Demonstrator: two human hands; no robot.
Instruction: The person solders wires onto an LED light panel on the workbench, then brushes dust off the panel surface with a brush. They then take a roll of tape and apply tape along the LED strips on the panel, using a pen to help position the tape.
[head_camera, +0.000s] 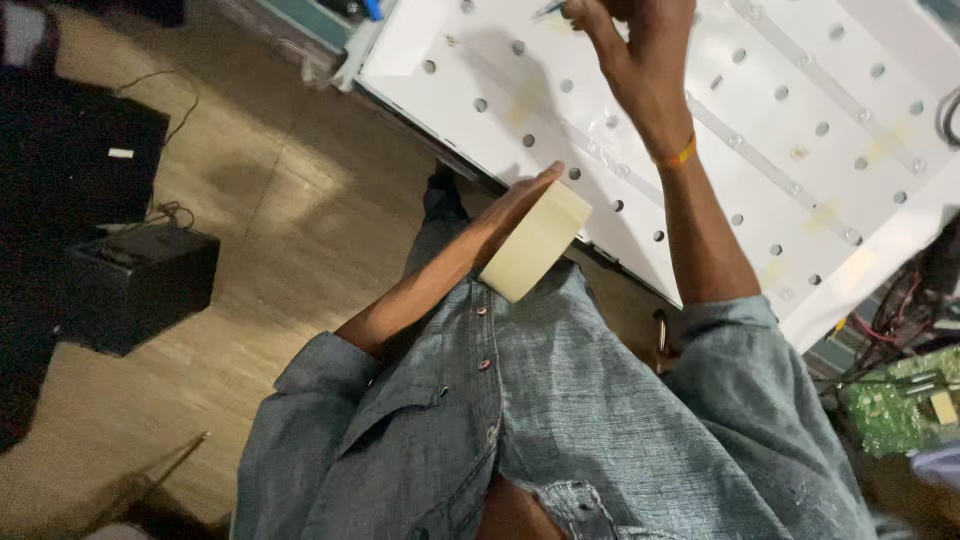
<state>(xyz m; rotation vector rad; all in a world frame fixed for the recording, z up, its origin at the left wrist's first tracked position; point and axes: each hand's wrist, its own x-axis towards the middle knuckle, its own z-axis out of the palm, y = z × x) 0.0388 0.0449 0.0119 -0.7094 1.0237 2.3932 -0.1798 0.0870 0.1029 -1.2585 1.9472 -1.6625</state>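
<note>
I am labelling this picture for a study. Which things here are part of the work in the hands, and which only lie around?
In use:
- cream roll of masking tape, held by left hand
- white perforated flat panel, under raised right hand

Lying about:
- black box on the floor
- green circuit board
- red and black wires

The person wears a faded blue denim shirt (560, 420) with small round metal snap buttons (485, 364) running down the front. Both sleeves are rolled up above the elbows, so the arms are bare. The rolled cuffs look thick and folded. A thin orange band (678, 156) sits around the wrist of the right arm. Lower down, the blue jeans (580, 500) have a torn, frayed hole at the knee.
</note>
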